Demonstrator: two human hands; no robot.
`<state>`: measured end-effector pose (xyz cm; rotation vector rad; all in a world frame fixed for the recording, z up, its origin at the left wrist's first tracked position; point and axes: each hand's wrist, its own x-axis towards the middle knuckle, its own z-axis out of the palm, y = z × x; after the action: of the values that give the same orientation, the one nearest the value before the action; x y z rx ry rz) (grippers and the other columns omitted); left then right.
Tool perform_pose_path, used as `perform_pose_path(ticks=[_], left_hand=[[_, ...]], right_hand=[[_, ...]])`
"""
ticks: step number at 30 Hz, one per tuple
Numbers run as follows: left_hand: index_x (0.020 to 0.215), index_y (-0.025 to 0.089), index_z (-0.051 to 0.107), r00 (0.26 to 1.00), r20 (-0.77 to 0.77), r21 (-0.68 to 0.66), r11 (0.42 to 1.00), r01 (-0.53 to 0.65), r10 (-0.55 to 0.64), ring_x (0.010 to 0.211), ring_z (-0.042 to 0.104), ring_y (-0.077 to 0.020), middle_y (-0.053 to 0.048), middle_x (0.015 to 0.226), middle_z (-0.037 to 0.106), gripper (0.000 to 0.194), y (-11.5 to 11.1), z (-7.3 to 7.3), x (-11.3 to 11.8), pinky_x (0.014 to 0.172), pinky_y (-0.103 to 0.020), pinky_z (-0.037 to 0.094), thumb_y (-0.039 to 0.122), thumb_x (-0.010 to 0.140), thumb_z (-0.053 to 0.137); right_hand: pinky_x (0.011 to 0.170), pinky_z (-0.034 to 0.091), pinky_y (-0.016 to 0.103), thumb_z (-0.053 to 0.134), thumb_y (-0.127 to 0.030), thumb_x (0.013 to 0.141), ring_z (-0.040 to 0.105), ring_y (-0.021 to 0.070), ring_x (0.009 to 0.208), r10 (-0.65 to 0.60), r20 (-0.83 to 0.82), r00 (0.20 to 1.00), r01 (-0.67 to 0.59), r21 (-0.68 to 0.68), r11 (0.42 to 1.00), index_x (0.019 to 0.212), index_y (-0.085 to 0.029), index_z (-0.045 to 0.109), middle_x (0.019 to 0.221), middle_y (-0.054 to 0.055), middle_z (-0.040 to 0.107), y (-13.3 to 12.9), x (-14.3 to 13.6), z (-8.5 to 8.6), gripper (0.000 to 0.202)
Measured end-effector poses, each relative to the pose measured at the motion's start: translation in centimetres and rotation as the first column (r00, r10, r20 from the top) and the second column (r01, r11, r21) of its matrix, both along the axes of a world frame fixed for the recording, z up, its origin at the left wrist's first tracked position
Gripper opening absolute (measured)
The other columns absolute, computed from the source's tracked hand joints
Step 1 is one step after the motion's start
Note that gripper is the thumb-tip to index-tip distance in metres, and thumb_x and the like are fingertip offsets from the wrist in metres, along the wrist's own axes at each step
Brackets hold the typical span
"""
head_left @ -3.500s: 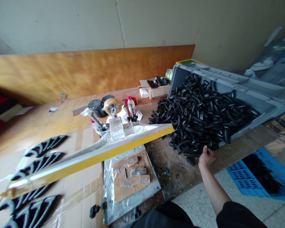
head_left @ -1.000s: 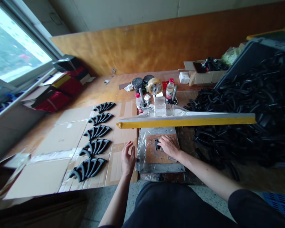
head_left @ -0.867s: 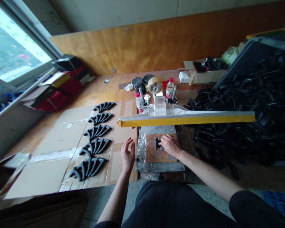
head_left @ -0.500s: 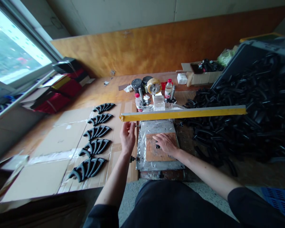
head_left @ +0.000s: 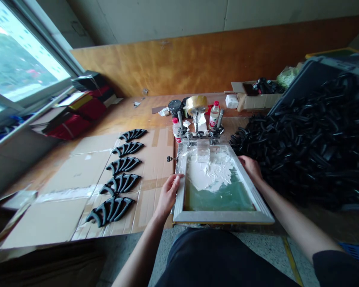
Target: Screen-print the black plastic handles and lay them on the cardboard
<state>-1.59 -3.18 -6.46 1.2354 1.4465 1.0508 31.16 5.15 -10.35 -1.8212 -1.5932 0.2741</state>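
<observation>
A screen printing frame lies flat in front of me, its silver border around a green mesh. Thick white ink is spread over the far part of the mesh. My left hand has its fingers closed at the frame's left edge. On the opposite side, my right hand holds the right edge, with some fingers hidden. A squeegee-like pale block rests at the far end, below the metal clamp. The plate under the frame is covered.
Several black curved parts lie in fanned groups on cardboard at left. A large heap of black parts fills the right side. Behind the clamp stand red-capped bottles, a tape roll and a dark jar.
The raised frame has come down flat over the plate and wooden piece. My right hand has left the piece for the frame's right edge; my left hand has moved lower along its left edge.
</observation>
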Motion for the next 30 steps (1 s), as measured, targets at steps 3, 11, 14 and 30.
perform_pose_path(ticks=[3, 11, 14, 30], left_hand=[[0.139, 0.021, 0.044, 0.997, -0.075, -0.114, 0.993, 0.01, -0.018, 0.055, 0.049, -0.0104, 0.004, 0.066, 0.056, 0.067, -0.9, -4.0, 0.0, 0.053, -0.021, 0.04, 0.055, 0.083, 0.055], [0.141, 0.024, 0.042, 0.955, -0.278, -0.196, 0.979, 0.047, -0.102, 0.061, 0.053, -0.0121, 0.004, 0.07, 0.054, 0.06, -0.2, -8.1, 0.1, 0.056, -0.022, 0.038, 0.051, 0.087, 0.047], [0.14, 0.023, 0.042, 0.956, -0.272, -0.2, 0.978, 0.058, -0.113, 0.064, 0.054, -0.0132, 0.003, 0.072, 0.055, 0.06, -0.1, -8.4, -0.1, 0.057, -0.023, 0.038, 0.05, 0.087, 0.046], [0.138, 0.021, 0.045, 0.975, -0.216, -0.218, 0.976, 0.001, -0.049, 0.062, 0.051, -0.0118, 0.003, 0.071, 0.054, 0.063, -0.2, -8.0, 0.1, 0.055, -0.022, 0.037, 0.054, 0.084, 0.05]], right_hand=[[0.093, 0.049, 0.045, 0.058, -0.028, 0.086, 0.059, 0.026, 0.109, 0.155, 0.082, 0.984, -0.167, 0.157, 0.973, 0.114, -0.016, 0.064, 0.121, 0.013, 0.061, 1.7, -0.9, 2.1, 0.031], [0.079, 0.046, 0.033, 0.066, -0.023, 0.08, 0.061, 0.0243, 0.09, 0.566, 0.348, 0.748, -0.508, -0.249, 0.825, 0.092, -0.02, 0.066, 0.091, 0.007, 0.068, 2.4, -10.7, 2.9, 0.013], [0.072, 0.043, 0.028, 0.057, -0.016, 0.085, 0.06, 0.0217, 0.085, 0.664, 0.403, 0.631, -0.624, -0.244, 0.742, 0.087, -0.019, 0.064, 0.087, 0.007, 0.067, -0.2, -10.1, 1.6, 0.009], [0.066, 0.041, 0.025, 0.054, -0.004, 0.078, 0.059, 0.0166, 0.079, 0.828, 0.405, 0.389, -0.867, -0.144, 0.477, 0.092, -0.017, 0.064, 0.087, 0.004, 0.066, -4.7, -8.0, 0.6, 0.022]])
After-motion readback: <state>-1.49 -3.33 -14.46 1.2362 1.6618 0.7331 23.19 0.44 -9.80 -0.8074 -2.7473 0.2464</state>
